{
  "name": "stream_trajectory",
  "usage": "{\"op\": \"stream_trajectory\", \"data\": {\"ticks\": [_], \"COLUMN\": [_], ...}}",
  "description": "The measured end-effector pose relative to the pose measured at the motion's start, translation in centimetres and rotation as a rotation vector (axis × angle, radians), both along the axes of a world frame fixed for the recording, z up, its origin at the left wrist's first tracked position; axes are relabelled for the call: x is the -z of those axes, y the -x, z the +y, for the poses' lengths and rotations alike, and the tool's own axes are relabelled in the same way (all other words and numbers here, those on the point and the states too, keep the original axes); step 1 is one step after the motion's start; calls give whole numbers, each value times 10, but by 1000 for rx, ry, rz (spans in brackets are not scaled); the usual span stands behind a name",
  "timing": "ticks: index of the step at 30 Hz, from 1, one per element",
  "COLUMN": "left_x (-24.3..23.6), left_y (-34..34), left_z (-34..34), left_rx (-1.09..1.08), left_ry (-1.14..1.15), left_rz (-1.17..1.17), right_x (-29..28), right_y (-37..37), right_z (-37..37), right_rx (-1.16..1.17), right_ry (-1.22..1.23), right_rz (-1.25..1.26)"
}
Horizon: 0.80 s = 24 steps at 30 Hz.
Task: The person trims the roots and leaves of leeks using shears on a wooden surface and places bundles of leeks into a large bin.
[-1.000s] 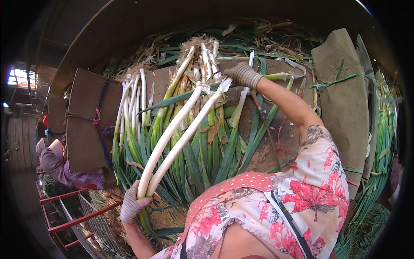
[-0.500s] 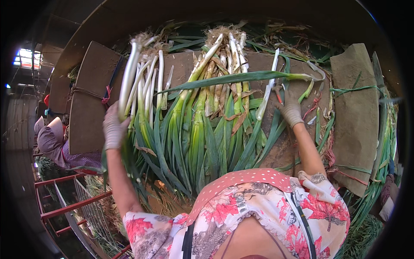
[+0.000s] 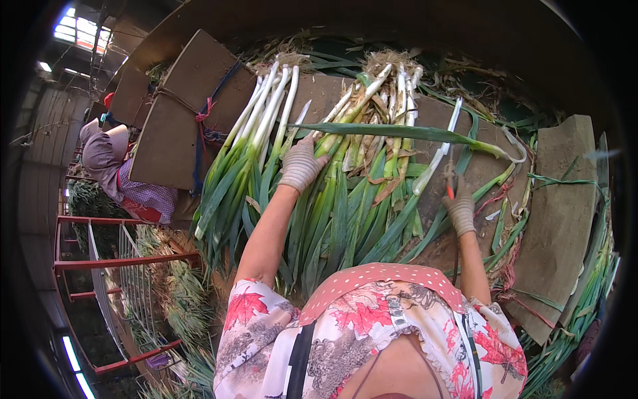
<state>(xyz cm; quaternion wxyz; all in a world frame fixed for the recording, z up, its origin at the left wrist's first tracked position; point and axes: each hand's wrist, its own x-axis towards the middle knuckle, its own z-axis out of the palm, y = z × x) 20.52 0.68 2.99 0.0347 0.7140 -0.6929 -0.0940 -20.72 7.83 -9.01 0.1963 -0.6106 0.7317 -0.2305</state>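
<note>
A broad row of large green onions (image 3: 332,226) lies across the work surface, roots away from me and leaves toward me. Gloved, my left hand (image 3: 302,166) rests on the stalks between the cleaned white onions (image 3: 266,116) at left and the untrimmed, brown-skinned ones (image 3: 392,110) in the middle. Its thumb stands apart from the fingers. To the right, my gloved right hand (image 3: 460,207) closes around a red-handled tool (image 3: 450,185) with a thin metal tip; a dark hose or cord runs below the hand. One long green leaf (image 3: 399,132) lies crosswise over the stalks.
Brown boards (image 3: 186,113) tied with cord flank the surface at left, with another board (image 3: 558,213) at right. Peelings (image 3: 478,73) heap along the far edge. A red metal frame (image 3: 126,263) stands lower left, and another person (image 3: 126,166) is beyond the left board.
My left hand has left the cleaned onions on the left and moved right to the middle stalks. The thick white onion near it now lies among the left pile. The whole view has shifted.
</note>
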Motion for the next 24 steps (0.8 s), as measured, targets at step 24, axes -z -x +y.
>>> {"op": "stream_trajectory", "data": {"ticks": [24], "left_x": [61], "left_y": [162], "left_z": [39], "left_rx": [216], "left_ry": [260], "left_rz": [272], "right_x": [-38], "right_y": [-38], "right_z": [34], "right_rx": [-545], "right_ry": [-295], "right_rz": [-47]}}
